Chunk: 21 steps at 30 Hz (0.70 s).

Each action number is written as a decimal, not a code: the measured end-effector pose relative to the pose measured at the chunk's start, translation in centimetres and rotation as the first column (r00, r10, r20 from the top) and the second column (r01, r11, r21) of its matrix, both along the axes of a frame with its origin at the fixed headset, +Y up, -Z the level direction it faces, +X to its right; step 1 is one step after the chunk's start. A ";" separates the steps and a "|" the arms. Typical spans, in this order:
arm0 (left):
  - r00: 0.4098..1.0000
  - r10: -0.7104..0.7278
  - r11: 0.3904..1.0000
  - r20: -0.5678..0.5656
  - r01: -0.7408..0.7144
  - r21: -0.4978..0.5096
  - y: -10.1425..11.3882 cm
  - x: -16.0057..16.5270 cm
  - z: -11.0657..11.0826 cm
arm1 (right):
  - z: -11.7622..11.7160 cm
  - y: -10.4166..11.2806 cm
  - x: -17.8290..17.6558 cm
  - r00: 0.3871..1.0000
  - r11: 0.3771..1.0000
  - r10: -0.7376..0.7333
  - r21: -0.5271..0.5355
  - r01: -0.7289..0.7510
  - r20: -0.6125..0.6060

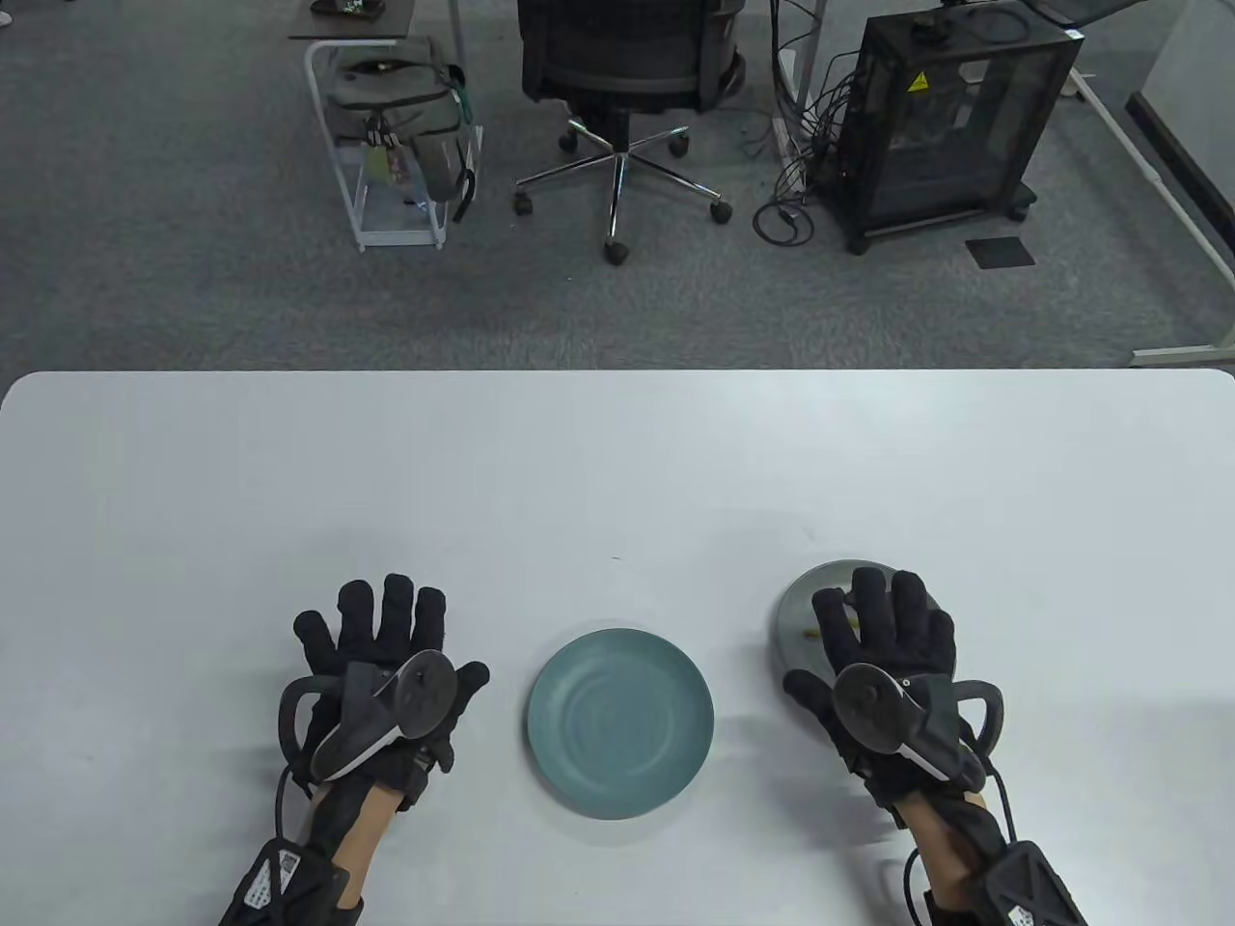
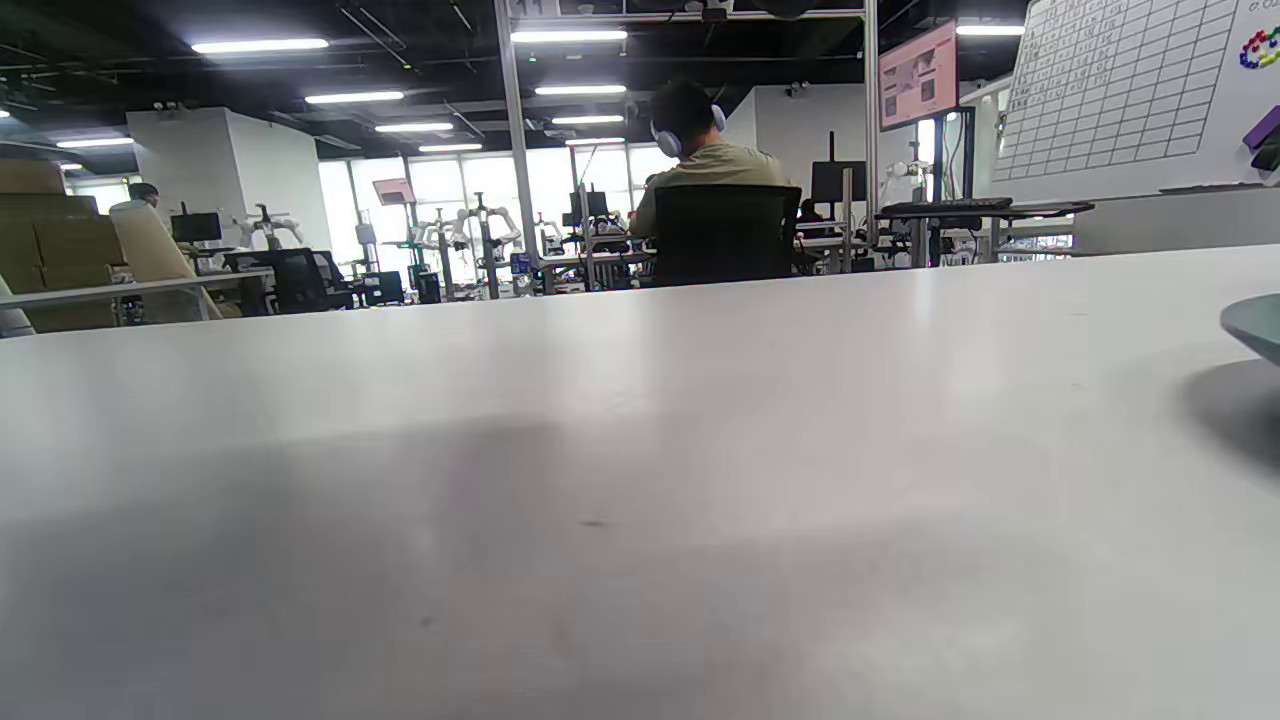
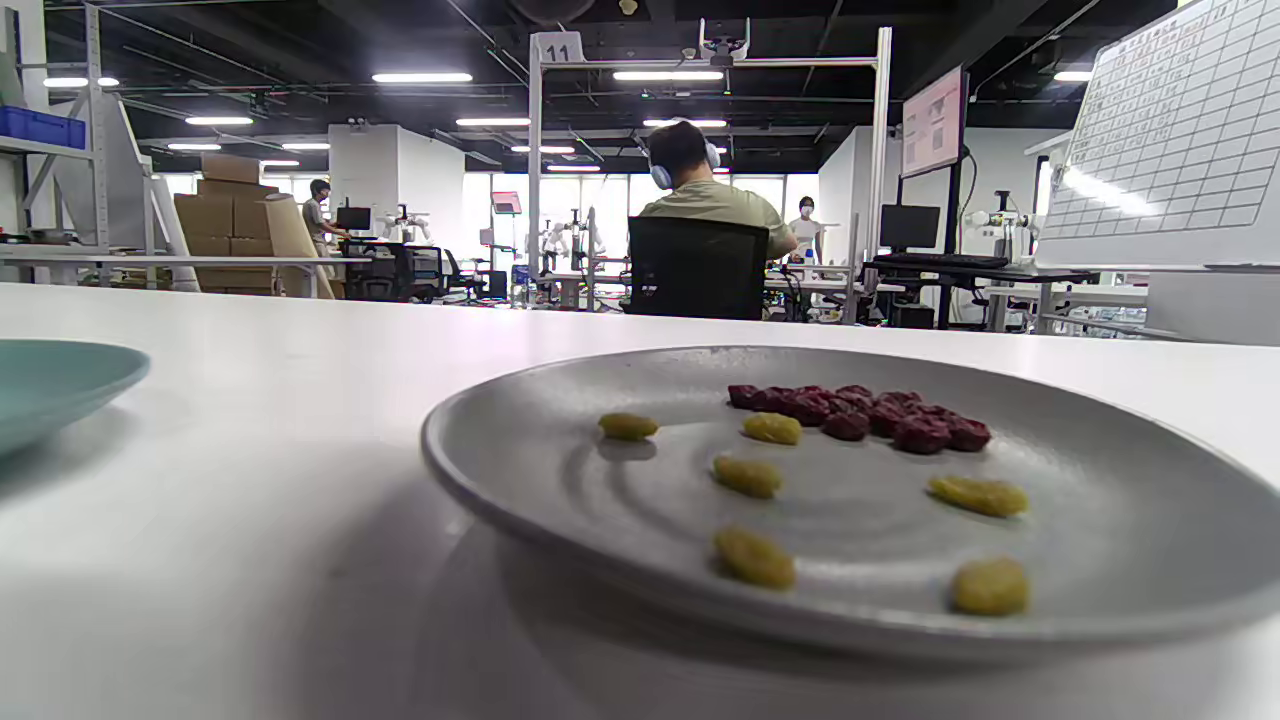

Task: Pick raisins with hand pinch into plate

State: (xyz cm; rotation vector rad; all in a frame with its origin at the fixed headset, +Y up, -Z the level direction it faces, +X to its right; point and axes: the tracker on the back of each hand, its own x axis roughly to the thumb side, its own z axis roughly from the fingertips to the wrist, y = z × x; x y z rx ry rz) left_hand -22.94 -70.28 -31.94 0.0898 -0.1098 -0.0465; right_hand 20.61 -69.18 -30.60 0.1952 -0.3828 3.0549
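Observation:
An empty teal plate (image 1: 620, 721) sits on the white table between my hands; its edge shows in the left wrist view (image 2: 1255, 325) and the right wrist view (image 3: 60, 385). A grey plate (image 1: 801, 598) at the right holds several yellow-green raisins (image 3: 755, 556) and a cluster of dark red ones (image 3: 860, 412). My right hand (image 1: 883, 617) lies spread over the grey plate, fingers extended, holding nothing. My left hand (image 1: 381, 627) rests flat on the table left of the teal plate, fingers spread and empty. Neither hand's fingers show in the wrist views.
The white table (image 1: 617, 463) stretches far beyond the plates. Past its far edge stand an office chair (image 1: 627, 87), a rack with a backpack (image 1: 400, 125) and a black cabinet (image 1: 950, 116).

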 end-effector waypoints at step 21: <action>0.999 0.012 1.000 0.051 -0.011 -0.014 -0.4 1.0 0.3 | -1.0 -0.5 5.2 0.964 0.990 -0.139 0.007 0.141 0.227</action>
